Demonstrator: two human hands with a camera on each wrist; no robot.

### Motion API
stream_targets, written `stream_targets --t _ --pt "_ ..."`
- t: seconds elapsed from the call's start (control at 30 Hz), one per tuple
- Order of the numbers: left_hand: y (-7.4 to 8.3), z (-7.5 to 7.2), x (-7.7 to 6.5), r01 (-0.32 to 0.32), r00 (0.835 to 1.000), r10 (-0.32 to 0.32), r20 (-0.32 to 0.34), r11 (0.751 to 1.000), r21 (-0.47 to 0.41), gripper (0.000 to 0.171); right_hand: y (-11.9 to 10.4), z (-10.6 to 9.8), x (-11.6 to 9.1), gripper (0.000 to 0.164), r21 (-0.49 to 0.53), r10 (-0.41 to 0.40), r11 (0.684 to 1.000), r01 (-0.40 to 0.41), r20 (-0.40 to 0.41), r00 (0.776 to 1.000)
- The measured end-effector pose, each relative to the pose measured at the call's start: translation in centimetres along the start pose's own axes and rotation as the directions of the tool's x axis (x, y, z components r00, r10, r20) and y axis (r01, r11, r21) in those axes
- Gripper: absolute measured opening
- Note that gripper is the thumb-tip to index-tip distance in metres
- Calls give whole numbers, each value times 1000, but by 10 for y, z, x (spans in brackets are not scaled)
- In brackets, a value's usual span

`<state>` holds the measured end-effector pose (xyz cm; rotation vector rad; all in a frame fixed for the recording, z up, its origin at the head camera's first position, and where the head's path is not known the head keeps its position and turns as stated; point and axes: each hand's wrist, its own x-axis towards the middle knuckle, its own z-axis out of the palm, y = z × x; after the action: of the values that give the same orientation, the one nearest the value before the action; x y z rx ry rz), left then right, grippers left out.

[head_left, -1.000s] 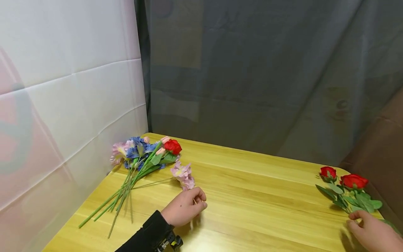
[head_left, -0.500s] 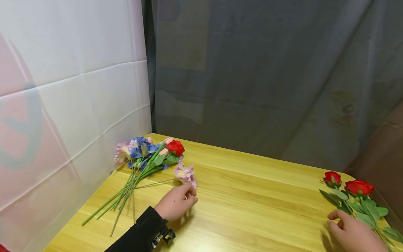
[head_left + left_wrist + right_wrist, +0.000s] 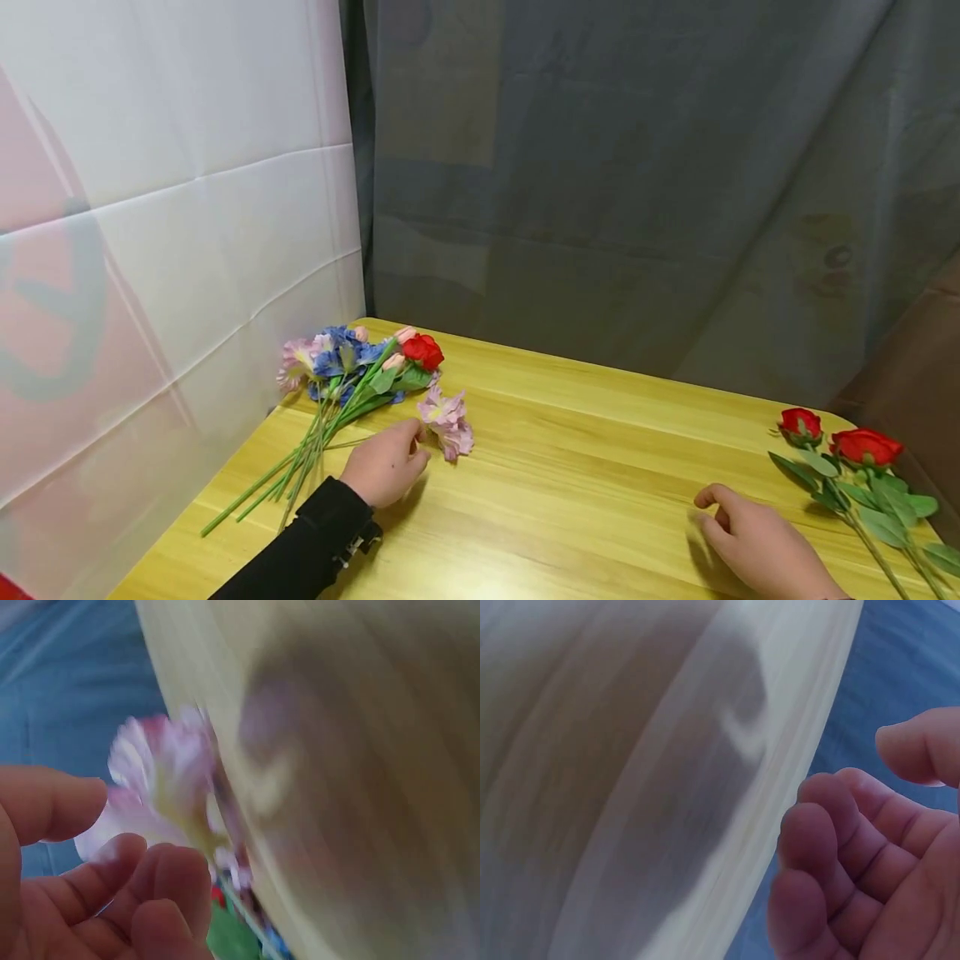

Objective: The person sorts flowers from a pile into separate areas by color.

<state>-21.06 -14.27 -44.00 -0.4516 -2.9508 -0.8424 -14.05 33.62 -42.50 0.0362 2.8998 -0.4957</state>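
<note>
My left hand (image 3: 386,467) is just left of a loose pink flower (image 3: 447,425), over that flower's thin stem. In the left wrist view its thumb (image 3: 56,802) stands apart from the loosely bent fingers, and the pink flower (image 3: 169,780) shows beyond them; nothing is visibly gripped. Over the table at right, my right hand (image 3: 757,533) holds nothing, its fingers (image 3: 806,840) loosely bent and its thumb apart. To its right lie two red roses, a smaller one (image 3: 801,425) and a larger one (image 3: 866,447), with green leaves and stems.
At the table's left side lies a crossed pile of blue flowers (image 3: 345,358), a pink-and-yellow flower (image 3: 300,360), pale pink tulips (image 3: 394,362) and a red rose (image 3: 424,352). A white curtain (image 3: 247,208) hangs left, a grey one (image 3: 600,208) behind the wooden table (image 3: 570,467).
My right hand has moved left, away from the red roses' stems, which now lie on the table. My left hand has shifted left past the pink flower toward the pile's stems.
</note>
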Motion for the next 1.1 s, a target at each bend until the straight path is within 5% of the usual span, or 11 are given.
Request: stream_targets --t 0.17,0.5,0.63,1.1 --pt "-15 -10 6 18 998 -12 -66 995 96 19 -15 6 1 22 -10 -39 999 39 -52 998" --pt "-34 -24 12 44 999 -41 -15 960 277 16 -41 10 0 20 2 -94 996 94 -67 993" --pt "-39 -24 13 47 999 -49 0 954 296 4 -44 11 -1 19 8 -101 995 102 -71 992" --pt "-44 -20 18 35 999 -40 6 938 345 23 -42 14 -3 16 40 -103 993 107 -82 991"
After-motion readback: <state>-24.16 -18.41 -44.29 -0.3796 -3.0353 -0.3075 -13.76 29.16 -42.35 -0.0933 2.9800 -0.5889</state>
